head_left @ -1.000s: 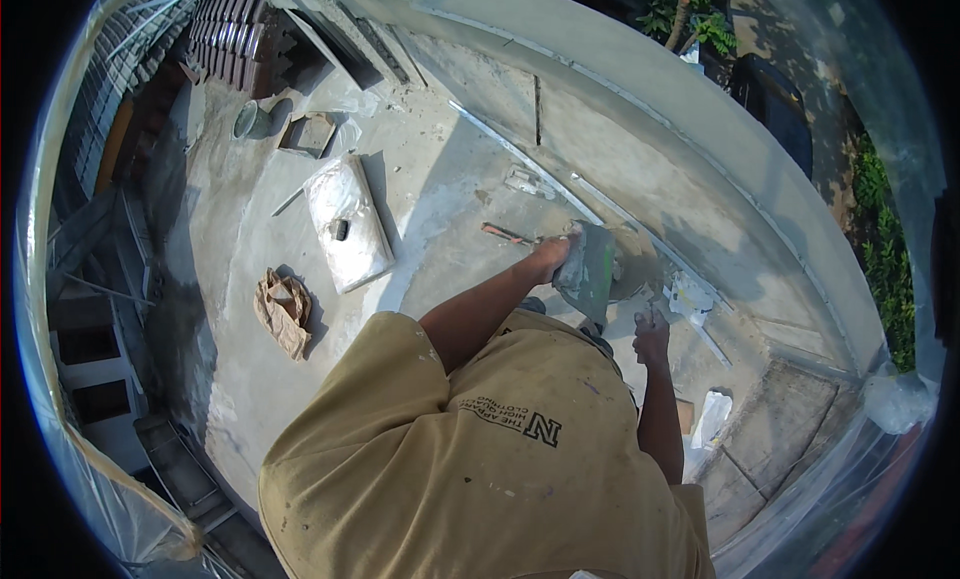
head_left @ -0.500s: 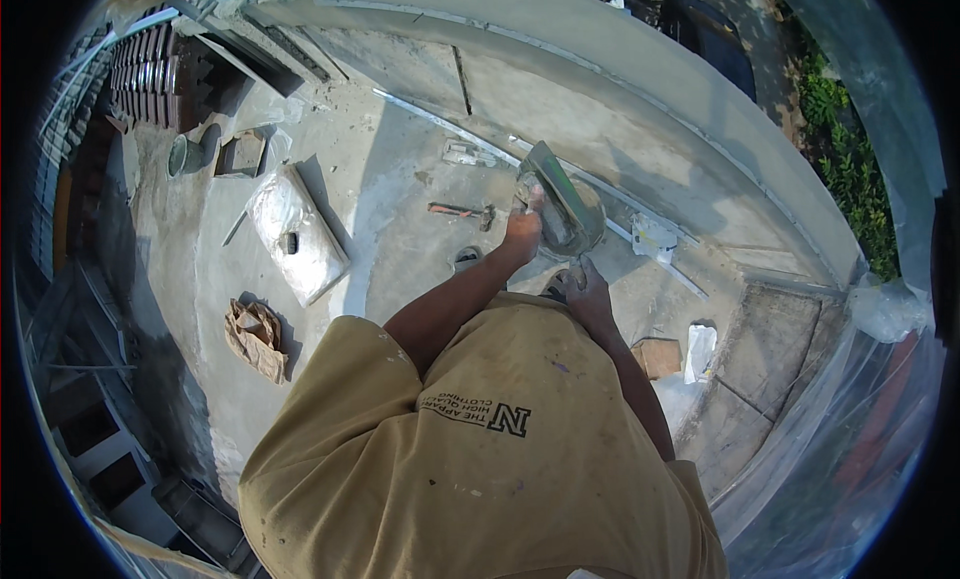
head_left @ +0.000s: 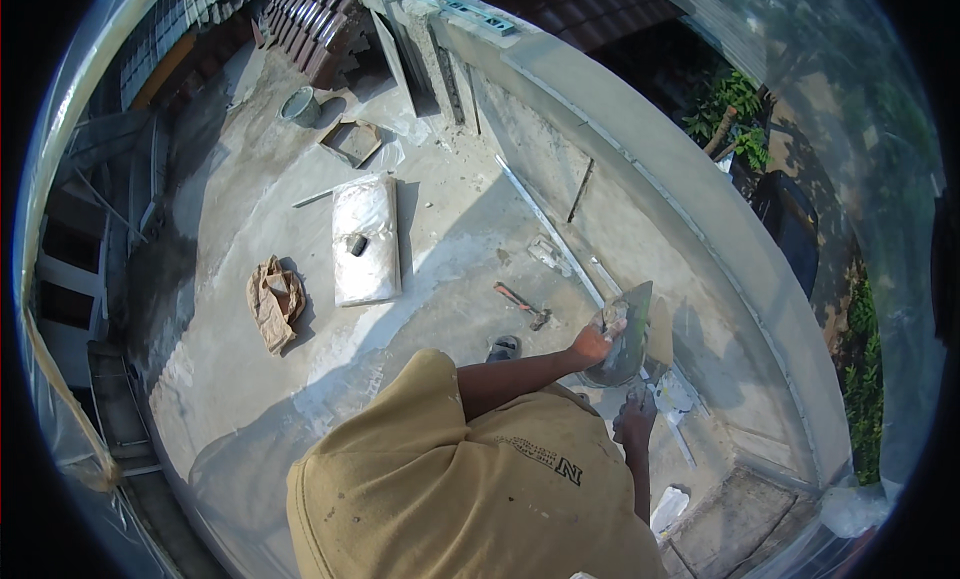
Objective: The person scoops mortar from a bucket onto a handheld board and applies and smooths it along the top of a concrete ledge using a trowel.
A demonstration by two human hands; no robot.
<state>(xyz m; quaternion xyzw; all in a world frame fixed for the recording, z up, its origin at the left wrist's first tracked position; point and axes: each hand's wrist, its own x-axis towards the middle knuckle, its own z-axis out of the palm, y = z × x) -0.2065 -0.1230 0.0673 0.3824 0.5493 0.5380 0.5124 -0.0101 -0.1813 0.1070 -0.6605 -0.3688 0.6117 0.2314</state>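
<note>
Currently, my head view puts the board [head_left: 633,341] in front of the body, tilted, between the left hand [head_left: 593,345] and the wall [head_left: 645,241]. Left fingers are clamped on its near side; the right hand [head_left: 636,417], just below, looks curled, but I cannot tell whether its fingers close on anything. Handling, my estimate: thin, stiff, fairly light, hard to break; pale smears around the grip could make it slippery. Best hold: near the middle, where the left hand sits, away from the thin rim. Edges: the wall and the strip [head_left: 546,224] along its foot limit swings to the right and forward. The hammer [head_left: 522,306] lies near the left forearm. More room leftward, over the floor [head_left: 450,269] between hammer and white pack [head_left: 365,214].
</note>
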